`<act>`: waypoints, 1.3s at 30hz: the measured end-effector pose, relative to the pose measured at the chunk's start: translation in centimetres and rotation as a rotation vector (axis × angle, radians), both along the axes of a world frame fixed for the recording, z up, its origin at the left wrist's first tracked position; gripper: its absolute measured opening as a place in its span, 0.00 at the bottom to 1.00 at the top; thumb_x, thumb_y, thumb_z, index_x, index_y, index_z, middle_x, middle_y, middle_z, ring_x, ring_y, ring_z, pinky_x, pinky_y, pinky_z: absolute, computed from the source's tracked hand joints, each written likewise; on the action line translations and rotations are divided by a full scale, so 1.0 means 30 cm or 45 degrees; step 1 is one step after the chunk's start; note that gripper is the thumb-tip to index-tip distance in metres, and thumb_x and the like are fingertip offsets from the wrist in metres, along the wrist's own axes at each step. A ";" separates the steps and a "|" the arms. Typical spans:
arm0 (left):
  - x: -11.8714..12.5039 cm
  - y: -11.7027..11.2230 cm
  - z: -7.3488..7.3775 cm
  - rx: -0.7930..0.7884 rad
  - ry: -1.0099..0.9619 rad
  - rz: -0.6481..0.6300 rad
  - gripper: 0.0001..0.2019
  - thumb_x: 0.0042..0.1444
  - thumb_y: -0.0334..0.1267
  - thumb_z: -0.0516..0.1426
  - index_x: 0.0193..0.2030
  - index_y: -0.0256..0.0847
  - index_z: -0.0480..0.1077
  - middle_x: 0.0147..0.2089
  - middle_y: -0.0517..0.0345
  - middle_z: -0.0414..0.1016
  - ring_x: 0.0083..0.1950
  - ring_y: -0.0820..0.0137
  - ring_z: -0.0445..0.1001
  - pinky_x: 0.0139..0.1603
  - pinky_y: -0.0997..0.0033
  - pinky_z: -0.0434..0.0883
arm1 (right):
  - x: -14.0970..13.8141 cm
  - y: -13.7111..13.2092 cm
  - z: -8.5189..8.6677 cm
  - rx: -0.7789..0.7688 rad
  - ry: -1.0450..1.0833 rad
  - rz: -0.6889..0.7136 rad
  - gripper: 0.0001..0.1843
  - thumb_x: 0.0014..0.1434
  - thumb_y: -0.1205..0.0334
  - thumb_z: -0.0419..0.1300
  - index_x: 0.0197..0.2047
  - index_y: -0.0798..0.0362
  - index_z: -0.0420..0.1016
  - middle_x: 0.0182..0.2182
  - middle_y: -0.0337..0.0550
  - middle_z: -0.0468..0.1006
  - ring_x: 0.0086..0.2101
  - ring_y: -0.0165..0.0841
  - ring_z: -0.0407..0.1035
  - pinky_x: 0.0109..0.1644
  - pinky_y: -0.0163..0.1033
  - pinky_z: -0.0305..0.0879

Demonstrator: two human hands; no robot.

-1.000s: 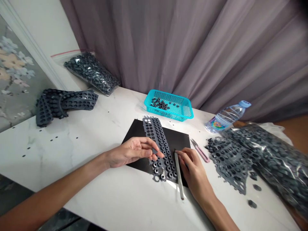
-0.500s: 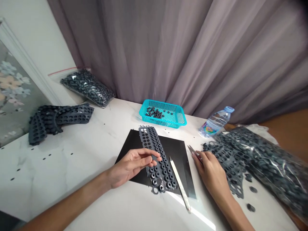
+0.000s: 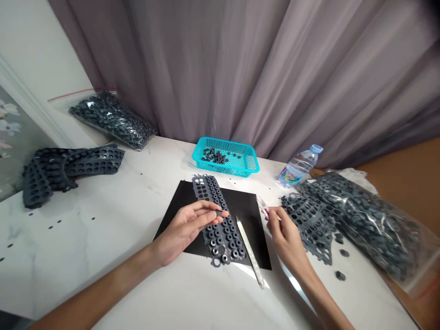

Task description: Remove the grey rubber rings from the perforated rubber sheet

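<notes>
My left hand [image 3: 190, 224] is closed in a pinch on a small dark rubber piece [image 3: 220, 212], mostly hidden by the fingertips. It hovers above a grey rubber sheet [image 3: 210, 236] with rows of ring-shaped plugs; round holes show at its far left end. That sheet lies on a black mat [image 3: 240, 197]. My right hand [image 3: 283, 229] grips metal tweezers [image 3: 261, 203], their tips blurred, just off the mat's right edge. Between the hands, a white-handled pointed tool [image 3: 250, 252] lies along the sheet's right side.
A turquoise basket [image 3: 256, 168] at the back holds small dark plugs. Right of it stand a water bottle [image 3: 299, 167], torn rubber sheeting [image 3: 311, 222] and a large bag of dark parts [image 3: 371, 220]. At left are another filled bag [image 3: 113, 119] and folded rubber sheets [image 3: 68, 169].
My right hand has lifted the tweezers from beside the mat and turned them towards the mat's edge. My left hand keeps its pinch over the sheet. The view has shifted slightly right.
</notes>
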State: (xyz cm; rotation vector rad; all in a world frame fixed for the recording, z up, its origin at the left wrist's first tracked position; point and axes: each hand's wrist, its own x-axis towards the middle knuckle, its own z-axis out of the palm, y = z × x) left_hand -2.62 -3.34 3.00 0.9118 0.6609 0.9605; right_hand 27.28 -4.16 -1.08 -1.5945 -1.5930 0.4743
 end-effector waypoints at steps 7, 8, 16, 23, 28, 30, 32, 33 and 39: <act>0.029 -0.025 -0.014 -0.071 -0.019 0.016 0.16 0.65 0.43 0.72 0.54 0.38 0.81 0.56 0.49 0.87 0.50 0.75 0.82 0.56 0.78 0.74 | -0.156 -0.106 0.089 0.000 0.291 0.421 0.21 0.78 0.49 0.60 0.62 0.52 0.82 0.39 0.45 0.79 0.38 0.36 0.72 0.40 0.37 0.67; 0.031 -0.027 -0.016 -0.074 -0.027 0.007 0.15 0.66 0.43 0.71 0.55 0.38 0.81 0.56 0.49 0.86 0.50 0.75 0.82 0.56 0.79 0.74 | -0.161 -0.116 0.090 0.017 0.288 0.443 0.20 0.79 0.50 0.60 0.64 0.51 0.82 0.38 0.44 0.78 0.37 0.36 0.72 0.39 0.37 0.66; 0.037 -0.040 -0.022 -0.142 -0.068 0.000 0.13 0.66 0.42 0.72 0.53 0.40 0.83 0.53 0.52 0.87 0.50 0.77 0.82 0.58 0.82 0.75 | -0.170 -0.143 0.096 0.123 0.234 0.549 0.19 0.81 0.60 0.57 0.68 0.46 0.82 0.35 0.41 0.75 0.34 0.33 0.69 0.38 0.37 0.65; 0.037 -0.040 -0.014 -0.152 -0.052 0.082 0.15 0.64 0.41 0.73 0.54 0.38 0.85 0.54 0.49 0.87 0.53 0.71 0.85 0.60 0.79 0.77 | -0.191 -0.142 0.091 0.230 0.206 0.577 0.21 0.80 0.64 0.57 0.70 0.49 0.79 0.35 0.41 0.74 0.32 0.32 0.68 0.35 0.37 0.65; 0.040 -0.043 -0.019 -0.203 -0.069 0.111 0.15 0.60 0.41 0.75 0.52 0.38 0.87 0.50 0.50 0.89 0.49 0.70 0.87 0.57 0.78 0.80 | -0.190 -0.142 0.087 0.248 0.174 0.579 0.21 0.79 0.65 0.57 0.70 0.51 0.79 0.38 0.43 0.77 0.33 0.33 0.70 0.37 0.37 0.67; 0.042 -0.044 -0.022 -0.210 -0.064 0.110 0.16 0.59 0.42 0.75 0.52 0.38 0.87 0.49 0.49 0.89 0.48 0.70 0.87 0.56 0.78 0.80 | -0.188 -0.144 0.089 0.248 0.154 0.586 0.21 0.79 0.66 0.57 0.70 0.51 0.79 0.39 0.44 0.77 0.34 0.33 0.70 0.37 0.38 0.68; 0.042 -0.044 -0.026 -0.213 -0.052 0.107 0.17 0.59 0.42 0.76 0.52 0.38 0.87 0.48 0.48 0.89 0.48 0.69 0.87 0.57 0.76 0.80 | -0.187 -0.146 0.091 0.250 0.135 0.595 0.21 0.79 0.66 0.57 0.70 0.51 0.79 0.38 0.44 0.77 0.33 0.33 0.70 0.36 0.38 0.68; 0.042 -0.044 -0.027 -0.214 -0.045 0.106 0.17 0.59 0.43 0.76 0.52 0.38 0.87 0.47 0.48 0.89 0.48 0.69 0.87 0.57 0.76 0.80 | -0.187 -0.146 0.093 0.254 0.128 0.599 0.22 0.79 0.66 0.57 0.71 0.51 0.79 0.37 0.43 0.76 0.33 0.33 0.69 0.36 0.38 0.68; 0.044 -0.045 -0.027 -0.206 -0.067 0.076 0.16 0.58 0.42 0.76 0.51 0.40 0.87 0.45 0.50 0.90 0.48 0.70 0.88 0.56 0.78 0.80 | -0.196 -0.143 0.102 0.312 0.118 0.611 0.22 0.78 0.70 0.58 0.70 0.50 0.79 0.38 0.43 0.77 0.33 0.32 0.69 0.35 0.36 0.67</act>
